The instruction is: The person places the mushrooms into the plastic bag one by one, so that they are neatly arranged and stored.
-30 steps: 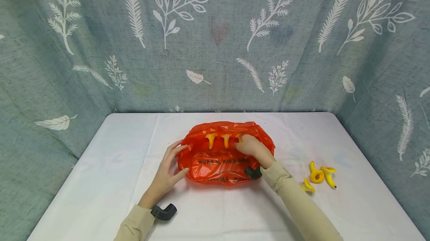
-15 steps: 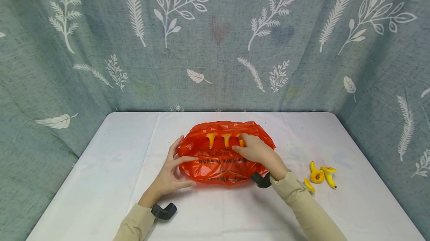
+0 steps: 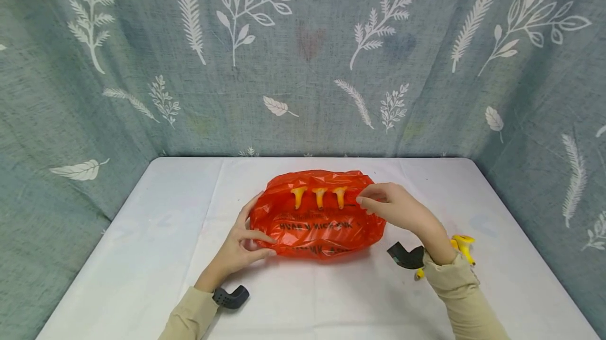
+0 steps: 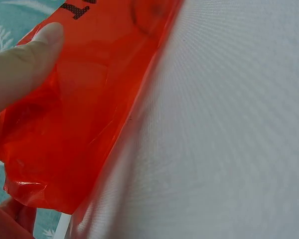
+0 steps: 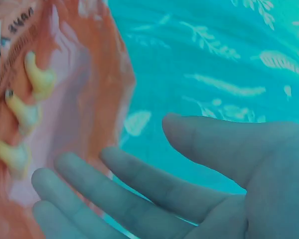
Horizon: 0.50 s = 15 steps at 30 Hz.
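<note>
So, red bag [image 3: 312,240]: thin, glossy film, probably very light, limp and slippery; likely to crumple or slide if nudged, and a sharp pull could tear it.
Where to hold the bag: by judgement, a fold of its left or right end, thumb against fingers, clear of the yellow row.
Yellow pieces [image 3: 320,199]: three, mushroom-shaped, in a row across the bag's far half, flared caps toward its far rim; whether inside it or lying on it cannot be told. Probably light, firmness uncertain; a pinch on the stem looks gentlest.
Loose yellow pieces [image 3: 465,244]: right of the bag, well apart from it, partly hidden by the right arm.
Left hand [image 3: 239,245]: at the bag's left end, holding it between thumb and fingers in a wide span.
Right hand [image 3: 402,208]: at the bag's right end, thumb apart from the fingers, holding nothing; contact with the bag is unclear.
Dark lettering [image 3: 314,226]: across the bag's near half, warped by creases, no word certain; beside the left thumb, a large character is too cropped to read. No brand can be made out.
</note>
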{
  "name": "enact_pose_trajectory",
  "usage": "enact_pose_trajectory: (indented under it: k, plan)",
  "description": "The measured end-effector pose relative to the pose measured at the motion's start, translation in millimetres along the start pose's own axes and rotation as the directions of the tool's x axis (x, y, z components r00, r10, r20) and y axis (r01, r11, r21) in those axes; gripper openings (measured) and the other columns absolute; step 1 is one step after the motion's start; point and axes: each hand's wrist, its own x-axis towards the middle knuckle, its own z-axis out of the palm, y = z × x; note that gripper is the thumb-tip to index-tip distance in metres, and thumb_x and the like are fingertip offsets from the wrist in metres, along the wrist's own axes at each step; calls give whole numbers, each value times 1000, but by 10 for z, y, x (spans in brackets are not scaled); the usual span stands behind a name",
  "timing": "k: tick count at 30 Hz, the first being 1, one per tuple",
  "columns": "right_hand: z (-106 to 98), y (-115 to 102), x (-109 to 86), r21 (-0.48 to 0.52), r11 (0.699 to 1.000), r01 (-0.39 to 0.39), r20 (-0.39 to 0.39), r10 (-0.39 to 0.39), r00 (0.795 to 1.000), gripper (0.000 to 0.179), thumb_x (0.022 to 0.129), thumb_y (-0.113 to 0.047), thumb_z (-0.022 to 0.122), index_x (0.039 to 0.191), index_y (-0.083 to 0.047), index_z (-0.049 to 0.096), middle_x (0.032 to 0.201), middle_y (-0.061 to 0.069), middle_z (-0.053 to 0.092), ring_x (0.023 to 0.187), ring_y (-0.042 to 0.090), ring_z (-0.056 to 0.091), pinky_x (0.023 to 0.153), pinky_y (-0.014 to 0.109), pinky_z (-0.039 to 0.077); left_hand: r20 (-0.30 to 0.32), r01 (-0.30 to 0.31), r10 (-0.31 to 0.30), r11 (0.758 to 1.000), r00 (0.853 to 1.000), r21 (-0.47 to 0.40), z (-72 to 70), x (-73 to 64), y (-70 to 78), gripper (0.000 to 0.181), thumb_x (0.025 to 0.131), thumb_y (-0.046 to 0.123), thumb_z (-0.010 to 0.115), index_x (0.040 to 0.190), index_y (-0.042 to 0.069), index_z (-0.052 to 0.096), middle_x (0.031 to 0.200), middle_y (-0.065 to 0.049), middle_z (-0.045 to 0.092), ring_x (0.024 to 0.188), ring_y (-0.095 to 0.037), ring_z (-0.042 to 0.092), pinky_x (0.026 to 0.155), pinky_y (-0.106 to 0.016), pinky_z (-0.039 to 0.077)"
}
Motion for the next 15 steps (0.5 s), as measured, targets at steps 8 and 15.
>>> enact_pose_trajectory:
  k: [8, 15]
  plan:
    - [-252, 239, -270, 33, 999, -15, -136, 19, 991, 33, 101, -27, 58, 119, -1, 65, 109, 12, 70, 95, 25, 68, 83, 41, 57, -13, 41, -42, 999, 999, -12, -2, 38, 151, 21, 67, -9, 85, 77, 8, 78, 158, -25, 23, 145, -44, 16, 114, -54, 15]
    - [-343, 478, -433, 23, 1000, 0, -238, 5, 971, 27, 101, -24, 59, 119, -4, 65, 111, 9, 70, 96, 18, 69, 86, 35, 57, -21, -14, 14, 1000, 1000, -2, -5, 29, 93, 14, 73, -3, 84, 73, 8, 76, 157, -29, 22, 144, -48, 15, 117, -40, 18]
